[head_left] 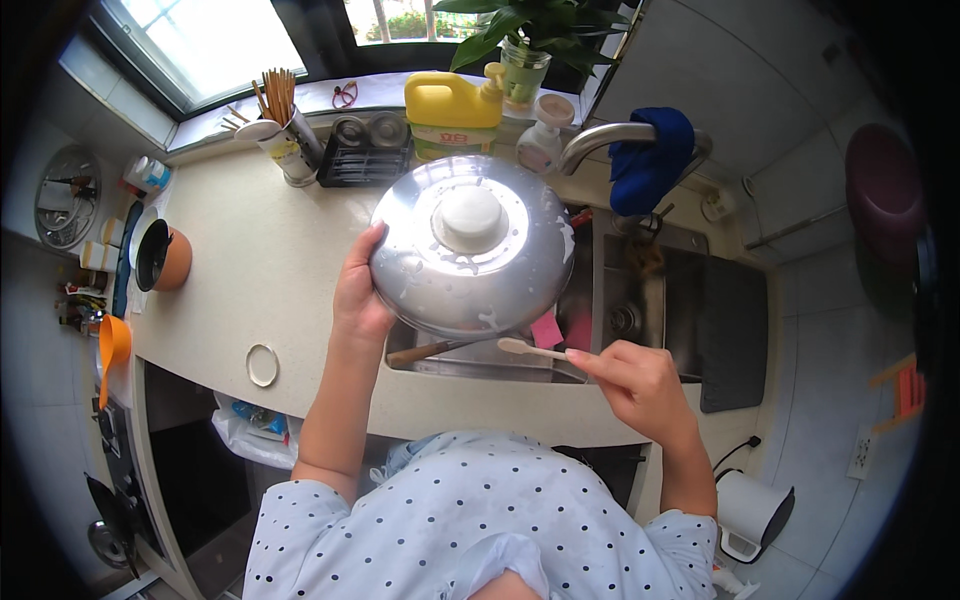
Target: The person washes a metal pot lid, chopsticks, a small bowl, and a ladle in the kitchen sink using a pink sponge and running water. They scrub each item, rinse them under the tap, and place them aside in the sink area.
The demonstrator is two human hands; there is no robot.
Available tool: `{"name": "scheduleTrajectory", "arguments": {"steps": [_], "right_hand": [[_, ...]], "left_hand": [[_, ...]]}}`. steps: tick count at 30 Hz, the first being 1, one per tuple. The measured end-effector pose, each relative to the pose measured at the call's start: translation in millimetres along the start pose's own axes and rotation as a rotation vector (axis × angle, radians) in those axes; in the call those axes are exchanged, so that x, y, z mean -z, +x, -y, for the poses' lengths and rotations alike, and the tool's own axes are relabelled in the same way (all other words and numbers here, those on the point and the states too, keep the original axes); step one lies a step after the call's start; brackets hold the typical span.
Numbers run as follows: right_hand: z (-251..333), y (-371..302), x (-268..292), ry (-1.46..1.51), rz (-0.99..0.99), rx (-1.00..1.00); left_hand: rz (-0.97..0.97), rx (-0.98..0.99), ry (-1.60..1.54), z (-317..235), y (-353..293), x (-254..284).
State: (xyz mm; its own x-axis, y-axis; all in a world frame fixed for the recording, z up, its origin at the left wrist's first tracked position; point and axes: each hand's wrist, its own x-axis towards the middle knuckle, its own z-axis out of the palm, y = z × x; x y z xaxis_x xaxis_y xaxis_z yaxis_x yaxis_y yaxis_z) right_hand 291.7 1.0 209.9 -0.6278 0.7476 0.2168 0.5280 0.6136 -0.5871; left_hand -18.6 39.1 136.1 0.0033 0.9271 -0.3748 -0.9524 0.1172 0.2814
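One long, pale counter (235, 225) carries everything here, with a double-basin sink (598, 300) let into it directly before the person, within easy reach of both arms. Over its left basin hangs the domed steel lid (425, 275), the biggest thing in hand, outer side and knob up; that position probably lets drips from its wet, foam-flecked surface fall into the basin rather than onto the counter. Behind the sink, the gooseneck faucet (588, 143) has a blue cloth (650, 160) draped over its neck, presumably to dry within reach. At the back edge, a yellow pump jug (450, 105) stands out of the working space, yet near the basin.

The left hand (362, 300) grips the lid by its left rim, thumb at the edge and most other fingers hidden beneath, which bears the weight from one side and leaves the upper face bare. The right hand (635, 385) pinches a slim handle between thumb and curled fingers, apparently that of a toothbrush, though its bristles are hard to make out. This toothbrush (535, 349) points left, its head just beside the lid's near edge, a grip that suits small, controlled strokes. Smallest is the lid's white knob (470, 213), untouched by any finger.
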Motion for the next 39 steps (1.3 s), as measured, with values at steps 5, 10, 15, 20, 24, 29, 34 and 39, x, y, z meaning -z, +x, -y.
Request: {"name": "scheduleTrajectory", "arguments": {"steps": [5,10,15,20,24,29,34,39], "right_hand": [[5.2,14.2,-11.6,-0.066,0.023,0.094],[-1.6,14.5,-4.8,-0.088,0.048,0.062],[-6.7,13.6,7.1,-0.111,0.087,0.037],[-5.0,15.7,13.8,-0.099,0.143,-0.003],[-4.9,10.5,7.7,0.102,0.083,-0.047],[-1.1,16.0,-29.7,0.052,-0.083,-0.158],[8.3,17.2,-62.6,-0.012,-0.122,-0.024],[5.6,36.7,-68.4,-0.106,-0.194,-0.051]], "left_hand": [[0.021,0.025,0.030,11.5,-0.6,-7.9],[0.003,0.000,0.034,4.1,-9.5,-4.7],[0.063,0.063,0.019,-7.3,-4.9,7.2],[0.021,0.026,0.047,-5.9,-6.9,8.5],[0.002,-0.065,0.076,-5.8,-9.3,5.3],[0.031,-0.102,0.076,11.9,-13.9,0.8],[0.076,-0.176,0.164,16.8,-20.7,2.4],[0.054,-0.272,0.237,26.5,-28.0,0.8]]}}
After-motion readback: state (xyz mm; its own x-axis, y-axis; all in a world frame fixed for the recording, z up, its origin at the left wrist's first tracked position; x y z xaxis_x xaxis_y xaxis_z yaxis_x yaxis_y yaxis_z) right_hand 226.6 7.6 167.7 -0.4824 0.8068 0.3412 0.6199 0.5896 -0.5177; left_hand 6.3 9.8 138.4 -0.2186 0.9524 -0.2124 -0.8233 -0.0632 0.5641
